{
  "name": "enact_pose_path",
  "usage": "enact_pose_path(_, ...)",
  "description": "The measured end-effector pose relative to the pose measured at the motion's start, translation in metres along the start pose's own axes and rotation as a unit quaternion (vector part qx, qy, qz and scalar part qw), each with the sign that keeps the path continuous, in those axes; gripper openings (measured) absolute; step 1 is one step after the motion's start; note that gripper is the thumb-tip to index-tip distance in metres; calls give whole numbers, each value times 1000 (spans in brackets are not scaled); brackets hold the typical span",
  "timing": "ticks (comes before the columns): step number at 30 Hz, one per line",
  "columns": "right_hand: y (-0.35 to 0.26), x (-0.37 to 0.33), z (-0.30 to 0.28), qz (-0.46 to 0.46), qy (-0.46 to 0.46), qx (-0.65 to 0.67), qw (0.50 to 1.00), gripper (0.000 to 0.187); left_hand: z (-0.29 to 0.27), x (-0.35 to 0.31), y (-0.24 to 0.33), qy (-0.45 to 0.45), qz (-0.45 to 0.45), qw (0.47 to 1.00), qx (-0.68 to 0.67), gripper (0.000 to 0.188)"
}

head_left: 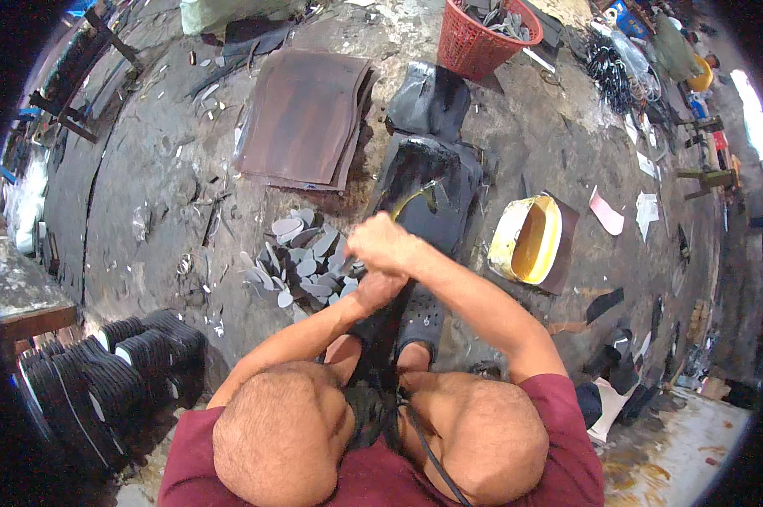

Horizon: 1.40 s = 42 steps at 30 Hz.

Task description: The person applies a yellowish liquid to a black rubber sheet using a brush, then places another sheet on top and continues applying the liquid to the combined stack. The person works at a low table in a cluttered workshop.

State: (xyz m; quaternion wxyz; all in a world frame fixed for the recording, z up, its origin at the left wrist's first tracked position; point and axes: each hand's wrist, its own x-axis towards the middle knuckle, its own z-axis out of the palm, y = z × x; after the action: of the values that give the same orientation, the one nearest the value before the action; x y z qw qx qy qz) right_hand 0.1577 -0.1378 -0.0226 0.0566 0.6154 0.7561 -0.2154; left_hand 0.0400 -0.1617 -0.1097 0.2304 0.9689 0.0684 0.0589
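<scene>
My right hand (383, 242) is closed in a fist over the near left edge of a black, glue-smeared work block (440, 211). Just below it, my left hand (380, 290) is closed too, its fingers partly hidden. What either hand holds is too covered to make out. A yellow, glue-like streak (417, 201) lies on the block just beyond my right hand. Left of both hands is a loose pile of small grey oval pieces (309, 258). To the right stands a white tub (516, 232) with amber liquid inside and yellow drips on its rim.
Brown sheets (301, 118) lie stacked on the floor beyond the pile. A red basket (483, 42) of dark scraps stands at the far side. Rows of black soles (115, 372) sit at lower left. A pink scrap (605, 211) lies right of the tub.
</scene>
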Motion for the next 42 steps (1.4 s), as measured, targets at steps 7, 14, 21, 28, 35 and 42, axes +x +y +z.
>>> enact_pose_path(7,106,-52,-20,260,203,-1,944,29,-18,20,-4,65,98,993,6,57)
enact_pose_path(14,18,-56,22,111,190,5,975,25,-16,-12,29,33,185,976,-108,56)
enact_pose_path(21,-24,-80,34,122,175,180,960,32,24,-36,35,-5,283,944,-170,57)
enact_pose_path(28,67,-151,-55,202,458,381,777,30,-40,46,34,-24,107,994,-23,63)
enact_pose_path(35,173,-91,-1,38,327,202,922,52,-8,37,12,-13,83,996,36,51)
enact_pose_path(42,227,-54,-43,220,166,149,950,44,-17,40,1,-24,101,994,46,51)
